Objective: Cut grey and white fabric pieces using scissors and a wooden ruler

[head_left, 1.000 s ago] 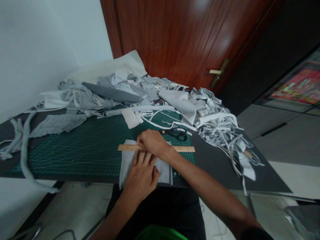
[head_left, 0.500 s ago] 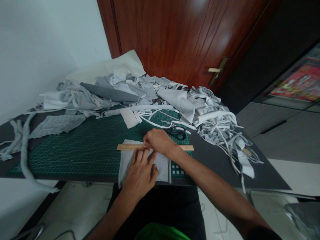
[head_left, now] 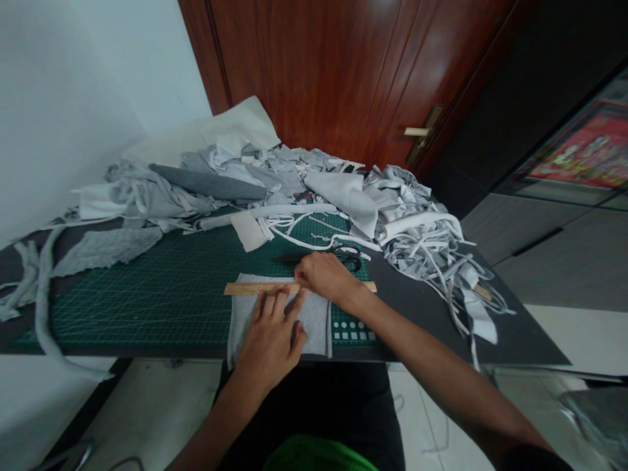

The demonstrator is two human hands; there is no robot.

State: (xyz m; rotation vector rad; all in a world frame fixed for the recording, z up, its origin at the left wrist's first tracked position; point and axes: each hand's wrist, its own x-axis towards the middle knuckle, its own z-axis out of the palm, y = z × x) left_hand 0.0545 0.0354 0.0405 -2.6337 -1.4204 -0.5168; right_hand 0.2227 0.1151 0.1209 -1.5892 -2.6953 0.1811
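Observation:
A piece of grey fabric (head_left: 316, 320) lies over the front edge of the green cutting mat (head_left: 147, 301). Across its upper part rests a wooden ruler (head_left: 240, 288), sticking out past the cloth on both sides. My left hand (head_left: 273, 333) is open, its spread fingertips pressing on the ruler and the fabric below it. My right hand (head_left: 324, 278) is closed in a pinch at the ruler's upper edge, just right of the left fingertips. Whatever it pinches is hidden by the fingers. Black scissors (head_left: 350, 258) lie right behind the right hand, partly covered by it.
Grey and white fabric scraps (head_left: 196, 183) are heaped along the back of the table. A tangle of cloth strips (head_left: 432, 242) lies at the right. One padded strip (head_left: 46, 307) hangs over the front left edge. Behind the table stands a wooden door (head_left: 314, 78).
My right hand has slid a little to the right along the ruler. The left hand still presses on the ruler. The whole view has shifted slightly.

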